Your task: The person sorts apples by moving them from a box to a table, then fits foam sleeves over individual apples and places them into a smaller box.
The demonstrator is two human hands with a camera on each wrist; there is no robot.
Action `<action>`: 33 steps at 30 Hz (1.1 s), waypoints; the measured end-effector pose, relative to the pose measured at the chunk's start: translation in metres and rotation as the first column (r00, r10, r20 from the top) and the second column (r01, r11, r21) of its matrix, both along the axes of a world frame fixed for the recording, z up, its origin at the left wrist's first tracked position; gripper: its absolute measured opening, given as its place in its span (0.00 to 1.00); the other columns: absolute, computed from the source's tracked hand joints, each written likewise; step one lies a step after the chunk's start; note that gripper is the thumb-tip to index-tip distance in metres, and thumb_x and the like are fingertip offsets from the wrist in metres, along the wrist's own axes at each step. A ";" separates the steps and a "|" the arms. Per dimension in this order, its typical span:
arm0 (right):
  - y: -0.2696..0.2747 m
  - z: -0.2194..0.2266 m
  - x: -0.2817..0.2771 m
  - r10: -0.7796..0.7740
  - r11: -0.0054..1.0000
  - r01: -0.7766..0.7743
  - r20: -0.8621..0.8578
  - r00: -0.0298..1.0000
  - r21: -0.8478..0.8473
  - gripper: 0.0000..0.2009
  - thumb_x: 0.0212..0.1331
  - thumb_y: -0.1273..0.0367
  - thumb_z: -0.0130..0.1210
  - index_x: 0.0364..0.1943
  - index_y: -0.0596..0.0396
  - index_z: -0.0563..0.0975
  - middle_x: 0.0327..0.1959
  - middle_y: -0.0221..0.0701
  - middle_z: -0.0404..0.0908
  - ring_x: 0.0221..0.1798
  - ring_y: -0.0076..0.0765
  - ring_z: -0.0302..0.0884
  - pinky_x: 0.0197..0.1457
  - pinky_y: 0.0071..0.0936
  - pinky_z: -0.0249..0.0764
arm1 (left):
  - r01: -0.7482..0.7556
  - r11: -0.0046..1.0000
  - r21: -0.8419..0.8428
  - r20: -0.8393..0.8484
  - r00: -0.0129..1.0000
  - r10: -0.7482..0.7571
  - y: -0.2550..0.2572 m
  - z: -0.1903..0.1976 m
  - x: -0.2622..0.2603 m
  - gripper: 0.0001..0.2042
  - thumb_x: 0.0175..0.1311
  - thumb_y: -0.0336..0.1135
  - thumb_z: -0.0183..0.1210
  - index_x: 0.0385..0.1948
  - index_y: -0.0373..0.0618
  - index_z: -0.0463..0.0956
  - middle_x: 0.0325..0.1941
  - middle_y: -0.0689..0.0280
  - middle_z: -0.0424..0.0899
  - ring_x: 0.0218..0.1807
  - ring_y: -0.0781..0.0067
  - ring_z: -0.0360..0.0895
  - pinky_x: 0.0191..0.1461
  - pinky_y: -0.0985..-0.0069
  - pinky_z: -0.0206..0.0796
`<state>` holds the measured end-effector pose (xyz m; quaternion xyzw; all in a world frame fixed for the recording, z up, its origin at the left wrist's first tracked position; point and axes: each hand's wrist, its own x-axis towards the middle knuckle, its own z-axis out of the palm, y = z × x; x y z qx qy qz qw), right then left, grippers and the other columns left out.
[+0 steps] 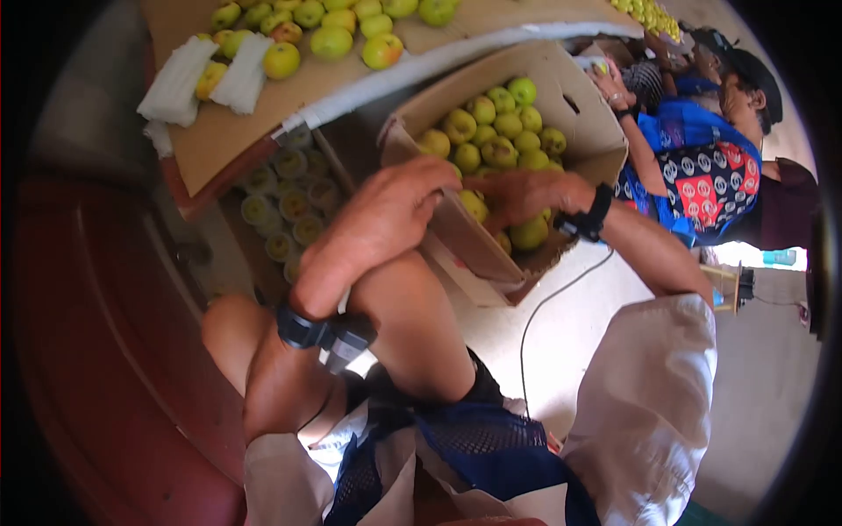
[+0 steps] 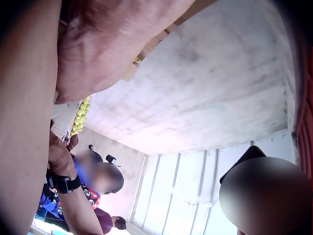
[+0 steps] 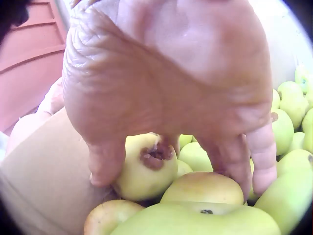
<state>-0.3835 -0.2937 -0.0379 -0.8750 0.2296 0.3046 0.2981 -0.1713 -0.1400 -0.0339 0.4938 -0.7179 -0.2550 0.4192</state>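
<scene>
My head view curves into black edges, the floor (image 1: 495,342) glaring white. In my left wrist view, pale panels (image 2: 190,178) wash out beside a round blur (image 2: 266,196); in my right, far apples (image 3: 292,104) look hazy, possibly out of focus.

Beyond the right grip (image 1: 526,197), toward its left, there is a table (image 1: 209,156) covered with cardboard. On it lie loose apples (image 1: 331,43) and white foam (image 1: 178,81). Left of the grip, near the table's edge, there are wrapped apples (image 1: 294,206). Farther left is a red panel (image 1: 105,351). To the grip's right are people (image 1: 710,188), one in a black cap (image 1: 758,86).
</scene>
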 end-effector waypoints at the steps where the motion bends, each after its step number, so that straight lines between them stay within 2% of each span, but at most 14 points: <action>1: 0.000 0.001 -0.001 -0.021 1.000 0.021 0.001 1.000 0.011 0.51 0.52 0.45 0.71 0.79 0.45 0.58 0.66 0.54 0.74 0.69 0.56 0.74 0.70 0.43 0.69 | -0.006 1.000 0.000 0.008 1.000 0.006 0.001 0.001 0.000 0.11 0.64 0.21 0.56 0.47 0.43 0.79 0.49 0.54 0.83 0.52 0.44 0.80 0.56 0.57 0.73; 5: 0.002 0.007 0.000 -0.064 0.998 0.065 -0.035 0.997 0.014 0.48 0.51 0.45 0.71 0.77 0.39 0.61 0.66 0.52 0.73 0.69 0.56 0.74 0.70 0.44 0.69 | -0.014 0.995 0.095 0.029 1.000 0.012 0.003 0.008 0.001 0.13 0.64 0.19 0.58 0.48 0.43 0.80 0.54 0.56 0.83 0.56 0.45 0.80 0.59 0.61 0.74; 8: -0.005 -0.005 -0.008 -0.088 0.992 0.081 0.072 0.993 0.101 0.48 0.51 0.46 0.72 0.76 0.41 0.62 0.66 0.52 0.73 0.69 0.54 0.74 0.70 0.42 0.69 | 0.003 0.995 0.096 0.024 1.000 -0.005 0.003 0.007 0.001 0.13 0.64 0.19 0.58 0.49 0.43 0.80 0.54 0.57 0.83 0.55 0.46 0.81 0.58 0.61 0.74; 9: -0.008 -0.008 -0.007 -0.089 0.990 0.079 0.076 0.993 0.120 0.48 0.51 0.47 0.72 0.76 0.45 0.62 0.65 0.51 0.75 0.69 0.50 0.74 0.70 0.39 0.68 | 0.001 0.996 0.090 0.008 1.000 -0.002 0.003 0.005 0.001 0.13 0.64 0.19 0.57 0.48 0.42 0.79 0.55 0.58 0.83 0.55 0.46 0.81 0.57 0.60 0.74; 12: -0.017 -0.006 -0.011 -0.252 0.911 0.225 0.035 0.967 0.347 0.48 0.51 0.48 0.72 0.75 0.48 0.62 0.65 0.49 0.77 0.67 0.46 0.75 0.69 0.35 0.69 | 0.001 0.996 0.092 0.013 1.000 -0.002 0.004 0.005 0.002 0.13 0.64 0.18 0.57 0.48 0.42 0.79 0.55 0.58 0.83 0.54 0.46 0.81 0.57 0.60 0.74; 15: -0.026 -0.011 -0.011 -0.278 0.903 0.254 0.021 0.960 0.348 0.47 0.51 0.49 0.73 0.75 0.49 0.63 0.64 0.47 0.78 0.65 0.42 0.77 0.67 0.33 0.70 | -0.010 0.997 0.073 0.022 1.000 0.008 0.004 0.005 0.001 0.13 0.64 0.19 0.58 0.48 0.43 0.79 0.55 0.58 0.83 0.54 0.46 0.81 0.57 0.60 0.74; 18: -0.018 -0.004 -0.008 -0.186 0.959 0.176 0.026 0.982 0.224 0.46 0.52 0.48 0.71 0.74 0.50 0.63 0.65 0.48 0.77 0.64 0.43 0.79 0.66 0.33 0.71 | 0.011 0.997 0.082 0.008 1.000 -0.012 0.003 0.005 0.002 0.13 0.64 0.19 0.58 0.49 0.42 0.79 0.55 0.58 0.83 0.55 0.46 0.81 0.58 0.60 0.74; 21: -0.004 -0.002 -0.007 -0.064 0.994 0.053 0.110 0.992 0.097 0.45 0.55 0.47 0.70 0.74 0.47 0.63 0.64 0.51 0.78 0.65 0.46 0.78 0.66 0.36 0.72 | 0.021 0.998 0.056 0.020 1.000 -0.022 0.003 0.002 0.002 0.13 0.64 0.20 0.58 0.49 0.42 0.79 0.55 0.58 0.83 0.56 0.47 0.80 0.59 0.60 0.74; 27: 0.004 0.008 -0.011 -0.015 0.999 0.011 0.111 0.994 0.038 0.44 0.55 0.46 0.68 0.76 0.37 0.61 0.60 0.47 0.82 0.61 0.54 0.81 0.63 0.43 0.74 | 0.043 0.995 0.095 0.028 0.999 -0.046 0.005 0.004 0.003 0.12 0.65 0.21 0.58 0.49 0.42 0.79 0.56 0.59 0.82 0.57 0.48 0.80 0.59 0.59 0.73; 30: 0.007 0.009 -0.010 0.083 0.993 -0.073 0.100 0.992 -0.097 0.44 0.55 0.47 0.68 0.76 0.37 0.61 0.58 0.45 0.83 0.58 0.55 0.83 0.62 0.44 0.75 | 0.048 0.995 0.088 0.050 0.997 -0.053 0.007 0.002 0.003 0.13 0.65 0.22 0.57 0.50 0.42 0.78 0.56 0.59 0.82 0.56 0.48 0.80 0.59 0.59 0.73; 33: 0.012 0.021 -0.003 0.067 0.990 -0.065 0.010 0.998 -0.124 0.44 0.56 0.47 0.68 0.76 0.38 0.62 0.57 0.46 0.84 0.57 0.55 0.83 0.60 0.44 0.75 | 0.056 0.996 0.074 0.064 0.996 -0.060 0.010 0.001 0.004 0.13 0.66 0.23 0.57 0.51 0.42 0.78 0.57 0.59 0.81 0.56 0.48 0.80 0.59 0.58 0.72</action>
